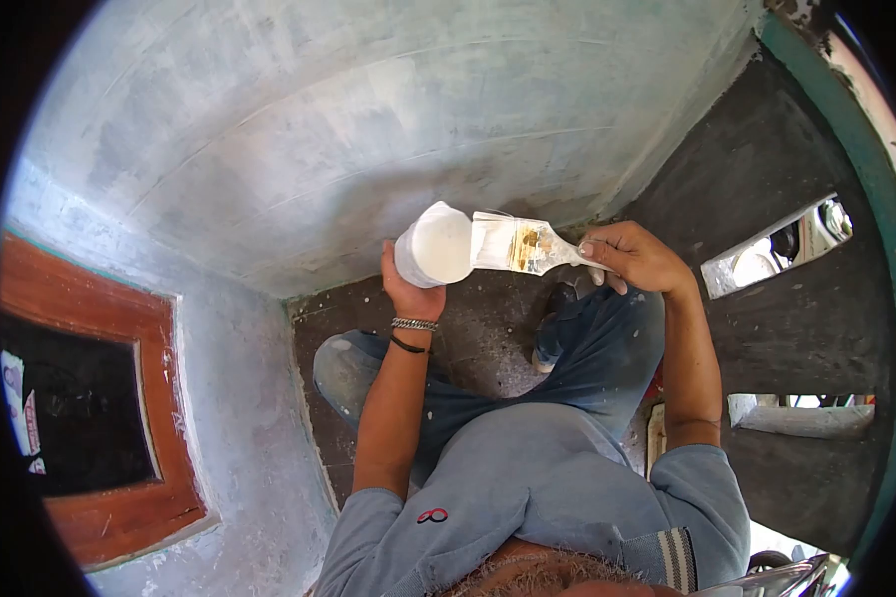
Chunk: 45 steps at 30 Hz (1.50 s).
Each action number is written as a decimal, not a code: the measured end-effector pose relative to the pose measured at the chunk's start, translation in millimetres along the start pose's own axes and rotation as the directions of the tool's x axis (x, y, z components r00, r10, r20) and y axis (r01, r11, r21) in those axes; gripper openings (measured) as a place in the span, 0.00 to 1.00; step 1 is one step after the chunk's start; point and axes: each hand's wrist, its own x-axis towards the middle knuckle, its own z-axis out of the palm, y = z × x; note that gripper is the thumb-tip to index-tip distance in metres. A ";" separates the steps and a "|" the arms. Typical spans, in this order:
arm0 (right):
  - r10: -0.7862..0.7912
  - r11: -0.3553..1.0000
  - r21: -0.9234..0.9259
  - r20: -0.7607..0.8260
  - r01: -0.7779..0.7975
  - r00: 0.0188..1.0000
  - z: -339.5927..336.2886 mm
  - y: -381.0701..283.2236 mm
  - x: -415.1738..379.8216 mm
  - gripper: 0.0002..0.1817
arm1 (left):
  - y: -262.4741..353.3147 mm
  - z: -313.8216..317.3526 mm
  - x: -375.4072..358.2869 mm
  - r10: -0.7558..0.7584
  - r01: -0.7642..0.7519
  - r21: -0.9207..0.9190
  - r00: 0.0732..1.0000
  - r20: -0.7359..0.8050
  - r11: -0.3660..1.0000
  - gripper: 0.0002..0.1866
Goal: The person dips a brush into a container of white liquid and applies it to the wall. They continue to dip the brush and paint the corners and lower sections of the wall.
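Note:
My left hand (408,291) is wrapped round a small white tub (438,249) of white paint, held up in front of the wall. In my right hand (632,257) is a wide paintbrush (533,245), gripped by the end of its handle. The brush lies nearly level, its white-coated bristles right at the tub's rim. Brown stains mark the ferrule, and white paint smears the handle. Both hands are above my bent knees.
A patchy grey-white wall (299,129) rises ahead. On the left is a wooden frame (159,398) around a dark pane. A dark panel (767,348) with slot openings stands on the right. The dark floor (478,343) is speckled.

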 end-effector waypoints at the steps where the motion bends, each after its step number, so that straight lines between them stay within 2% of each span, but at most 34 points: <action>1: 0.004 0.999 0.042 -0.006 -0.003 1.000 -0.7 2.4 -3.1 0.17 | 1.1 1.3 -1.9 -0.001 0.001 -0.005 1.000 -0.005 1.000 0.29; 3: 0.013 0.992 0.128 -0.025 -0.010 1.000 -0.2 7.5 -9.3 0.17 | 0.4 0.5 -2.5 -0.008 0.008 -0.008 1.000 0.006 1.000 0.29; 5: -0.015 0.995 0.097 -0.028 0.017 1.000 6.5 13.6 -9.1 0.17 | -2.9 -1.9 -0.4 -0.021 0.022 -0.005 0.999 0.036 1.000 0.29; 9: -0.095 0.981 0.162 -0.094 0.109 0.991 8.9 25.4 -14.2 0.17 | -2.8 12.9 -6.1 -0.016 0.017 0.007 0.999 -0.028 1.000 0.30; 12: -0.078 0.950 0.266 -0.302 0.162 0.950 -13.5 25.4 -42.1 0.16 | 1.9 9.5 0.4 -0.001 0.001 0.043 1.000 0.012 0.999 0.30; 15: -0.003 0.911 0.336 -0.575 0.240 0.818 -42.5 59.5 -65.1 0.14 | 14.0 2.0 5.7 0.049 -0.046 0.104 0.999 -0.020 0.993 0.30; 16: 0.020 0.892 0.361 -0.635 0.274 0.772 -53.8 80.3 -69.3 0.14 | 23.9 4.8 3.0 0.069 -0.064 0.069 0.995 -0.070 0.996 0.31; 17: 0.049 0.871 0.383 -0.691 0.307 0.721 -62.7 104.7 -71.5 0.13 | 36.8 -1.9 6.5 0.150 -0.153 0.154 0.988 0.031 0.976 0.31; 19: 0.177 0.871 0.421 -0.752 0.255 0.635 -72.9 160.1 -67.6 0.13 | 73.7 -11.7 10.3 0.072 -0.081 0.024 0.961 0.267 0.996 0.32; 22: 0.299 0.918 0.388 -0.819 0.088 0.490 -74.2 266.8 -42.8 0.13 | 110.4 -3.0 -8.9 0.219 -0.282 0.130 0.906 0.363 0.951 0.33; 23: 0.321 0.931 0.364 -0.837 0.011 0.443 -71.5 299.7 -31.2 0.13 | 127.4 -14.2 -13.8 0.263 -0.324 0.181 0.919 0.293 0.929 0.33; 26: 0.523 0.814 0.578 -0.684 -0.059 0.509 -63.7 367.5 -3.6 0.13 | 162.0 -45.2 -37.0 0.448 -0.454 0.306 0.889 0.092 0.837 0.33; 27: 0.550 0.785 0.618 -0.663 -0.043 0.507 -59.5 385.9 7.2 0.13 | 167.5 -50.5 -45.9 0.524 -0.494 0.363 0.851 0.016 0.790 0.32; 29: 0.598 0.725 0.689 -0.623 -0.010 0.505 -56.1 420.2 33.4 0.13 | 177.0 -65.3 -63.6 0.602 -0.540 0.394 0.798 -0.043 0.744 0.31; 30: 0.622 0.727 0.685 -0.625 -0.051 0.470 -56.0 443.1 48.1 0.12 | 180.8 -71.0 -70.4 0.581 -0.530 0.366 0.813 -0.035 0.765 0.30; 33: 0.605 0.739 0.674 -0.644 -0.027 0.468 -68.1 477.0 85.0 0.12 | 181.6 -75.5 -88.0 0.541 -0.497 0.335 0.840 -0.046 0.801 0.29; 36: 0.564 0.817 0.552 -0.708 -0.163 0.425 -81.7 503.5 116.5 0.12 | 186.4 -84.2 -93.8 0.528 -0.477 0.341 0.846 -0.070 0.810 0.27; 39: 0.566 0.788 0.612 -0.681 -0.062 0.465 -87.8 470.4 104.4 0.14 | 188.0 -86.0 -94.2 0.510 -0.463 0.331 0.858 -0.064 0.822 0.26; 42: 0.607 0.766 0.638 -0.674 -0.083 0.421 -69.6 481.6 88.5 0.16 | 186.7 -87.8 -92.8 0.500 -0.463 0.340 0.866 -0.024 0.818 0.26; 45: 0.600 0.800 0.512 -0.693 -0.315 0.398 -69.8 496.0 91.5 0.16 | 188.4 -87.1 -90.5 0.489 -0.456 0.324 0.872 -0.025 0.829 0.26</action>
